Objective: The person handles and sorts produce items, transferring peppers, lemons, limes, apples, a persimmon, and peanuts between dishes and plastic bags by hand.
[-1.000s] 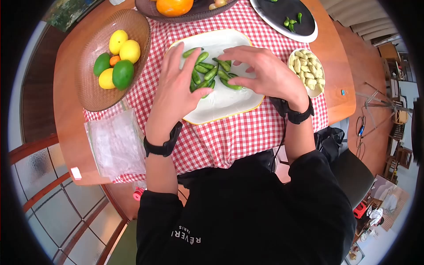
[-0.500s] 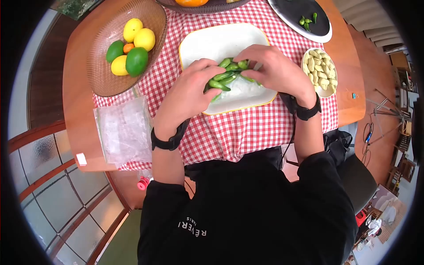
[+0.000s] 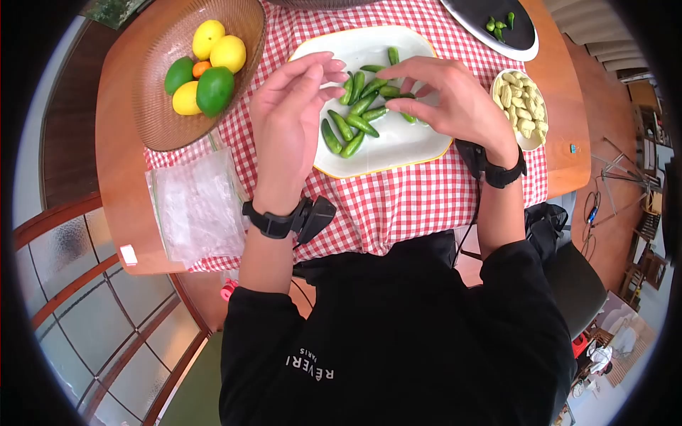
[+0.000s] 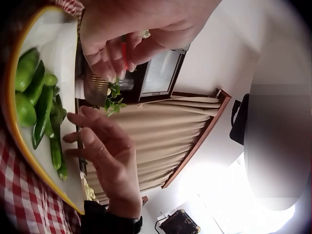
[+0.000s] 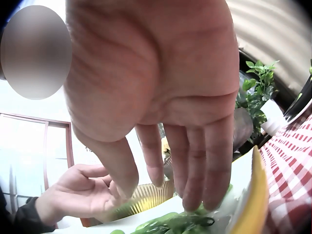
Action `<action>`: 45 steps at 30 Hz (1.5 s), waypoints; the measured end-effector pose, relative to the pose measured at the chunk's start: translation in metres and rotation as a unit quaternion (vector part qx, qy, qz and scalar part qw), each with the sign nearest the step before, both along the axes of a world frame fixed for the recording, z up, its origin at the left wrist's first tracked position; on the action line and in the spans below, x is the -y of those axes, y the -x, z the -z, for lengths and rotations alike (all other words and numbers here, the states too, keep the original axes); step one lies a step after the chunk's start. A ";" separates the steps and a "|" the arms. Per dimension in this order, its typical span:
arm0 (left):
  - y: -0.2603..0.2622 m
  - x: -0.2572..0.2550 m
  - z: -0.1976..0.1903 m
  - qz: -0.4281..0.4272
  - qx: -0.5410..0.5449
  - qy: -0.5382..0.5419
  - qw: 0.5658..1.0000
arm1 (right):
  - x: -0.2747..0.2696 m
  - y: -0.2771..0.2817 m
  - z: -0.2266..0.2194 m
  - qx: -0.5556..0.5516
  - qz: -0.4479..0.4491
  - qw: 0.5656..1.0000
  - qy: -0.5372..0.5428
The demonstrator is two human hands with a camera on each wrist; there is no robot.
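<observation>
Near the top middle, the open left hand (image 3: 288,121) and open right hand (image 3: 458,99) are by green peppers (image 3: 363,126) on a white plate (image 3: 398,153).

Black shirt (image 3: 398,334), white lettering (image 3: 310,364), seemingly fabric wristbands (image 3: 270,224).

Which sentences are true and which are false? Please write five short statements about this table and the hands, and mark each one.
1. Green peppers lie on the white tray. True.
2. The left hand grips a pepper. False: the left hand holds nothing.
3. The peanuts lie in the brown bowl. False: the peanuts are in a white bowl.
4. The brown bowl holds yellow fruits and green fruits. True.
5. The tablecloth is plain blue. False: the tablecloth is red-and-white checked.
</observation>
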State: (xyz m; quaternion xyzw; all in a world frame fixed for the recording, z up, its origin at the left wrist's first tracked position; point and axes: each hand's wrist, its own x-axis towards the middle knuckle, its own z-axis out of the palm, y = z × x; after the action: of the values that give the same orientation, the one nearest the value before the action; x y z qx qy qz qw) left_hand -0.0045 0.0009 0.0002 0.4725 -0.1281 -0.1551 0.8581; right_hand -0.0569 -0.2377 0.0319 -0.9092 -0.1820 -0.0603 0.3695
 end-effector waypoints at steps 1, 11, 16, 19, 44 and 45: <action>-0.001 0.001 0.006 -0.001 -0.016 0.047 0.999 | -0.001 0.001 0.001 -0.003 0.000 1.000 0.001; -0.007 0.008 0.012 -0.168 0.163 -0.173 0.957 | -0.005 -0.009 0.015 0.009 0.092 0.986 -0.139; -0.003 0.005 0.000 -0.155 0.157 -0.136 0.966 | 0.009 -0.012 0.011 -0.075 0.107 0.926 -0.353; -0.001 -0.004 -0.006 -0.116 0.120 -0.077 0.983 | 0.021 -0.009 0.000 -0.089 0.115 0.895 -0.422; 0.010 0.004 0.000 0.057 0.423 -0.534 0.730 | 0.004 0.011 0.009 -0.010 -0.002 0.998 0.069; 0.010 0.004 0.002 0.062 0.420 -0.534 0.731 | 0.002 0.013 0.011 -0.015 0.000 0.998 0.068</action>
State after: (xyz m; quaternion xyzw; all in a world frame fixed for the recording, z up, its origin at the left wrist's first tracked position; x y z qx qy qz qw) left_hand -0.0146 -0.0030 -0.0013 0.8607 -0.4007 -0.0362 0.3120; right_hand -0.0696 -0.2399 0.0208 -0.9331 -0.1799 -0.0345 0.3096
